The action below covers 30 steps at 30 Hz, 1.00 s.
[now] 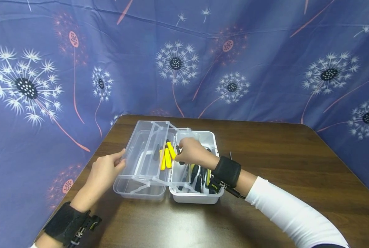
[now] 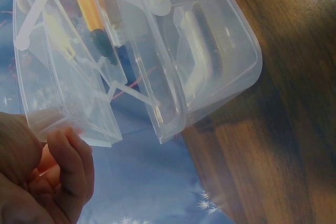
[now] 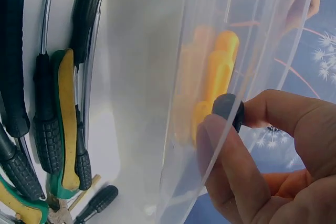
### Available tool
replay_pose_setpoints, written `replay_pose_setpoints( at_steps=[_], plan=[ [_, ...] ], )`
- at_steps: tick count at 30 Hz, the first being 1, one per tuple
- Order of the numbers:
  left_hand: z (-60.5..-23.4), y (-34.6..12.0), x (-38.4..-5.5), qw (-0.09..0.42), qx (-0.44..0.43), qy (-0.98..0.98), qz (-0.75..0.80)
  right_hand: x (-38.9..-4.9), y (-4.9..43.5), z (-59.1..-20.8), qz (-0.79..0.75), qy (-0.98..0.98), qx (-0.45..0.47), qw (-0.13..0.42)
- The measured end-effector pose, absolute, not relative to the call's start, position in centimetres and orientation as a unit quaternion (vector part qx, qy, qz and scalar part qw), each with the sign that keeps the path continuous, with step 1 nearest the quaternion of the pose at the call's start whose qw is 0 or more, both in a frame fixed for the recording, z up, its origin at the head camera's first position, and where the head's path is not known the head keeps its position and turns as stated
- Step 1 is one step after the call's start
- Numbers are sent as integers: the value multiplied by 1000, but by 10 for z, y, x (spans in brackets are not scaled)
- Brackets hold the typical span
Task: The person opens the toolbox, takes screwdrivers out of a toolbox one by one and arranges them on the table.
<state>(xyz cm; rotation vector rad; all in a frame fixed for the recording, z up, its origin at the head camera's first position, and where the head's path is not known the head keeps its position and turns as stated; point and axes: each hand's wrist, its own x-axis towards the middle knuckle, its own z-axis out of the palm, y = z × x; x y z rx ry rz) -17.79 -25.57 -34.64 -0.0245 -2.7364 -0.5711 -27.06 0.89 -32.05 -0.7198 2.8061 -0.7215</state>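
Observation:
An opened toolbox has a white base [image 1: 197, 198], a clear lid [image 1: 138, 193] and a clear inner tray [image 1: 135, 148] on hinged arms. My left hand [image 1: 105, 168] pinches the tray's left edge between thumb and curled fingers. Over the toolbox, my right hand [image 1: 192, 151] pinches a black tool handle [image 3: 228, 111], its rounded end showing; the rest is hidden by the fingers and plastic. Beside it, several yellow handles [image 1: 168, 158] lie in the tray. Black-handled screwdrivers [image 3: 46, 114] and pliers with yellow-green grips [image 3: 65, 124] lie in the white base.
The toolbox stands on a brown wooden table [image 1: 280, 165]. A thin metal shaft [image 1: 230, 155] shows just right of the base. Behind the table hangs a blue cloth [image 1: 125, 69] printed with dandelions.

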Motion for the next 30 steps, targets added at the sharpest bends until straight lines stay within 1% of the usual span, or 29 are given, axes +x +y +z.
replay_pose_setpoints(
  at_steps=[5,12,24,30],
  plan=[
    [-347,-256,-178,166,-8,-965,-202,-271,14,-316,-252,938,-225,79],
    [-348,-256,-179,168,-5,-964,-205,-270,26,-311,-292,924,-220,113],
    [-346,-257,-179,173,-6,-963,-207,-267,43,-302,-290,923,-233,99],
    [-345,-256,-178,176,-7,-962,-207,-265,52,-301,-289,926,-224,95]
  ],
)
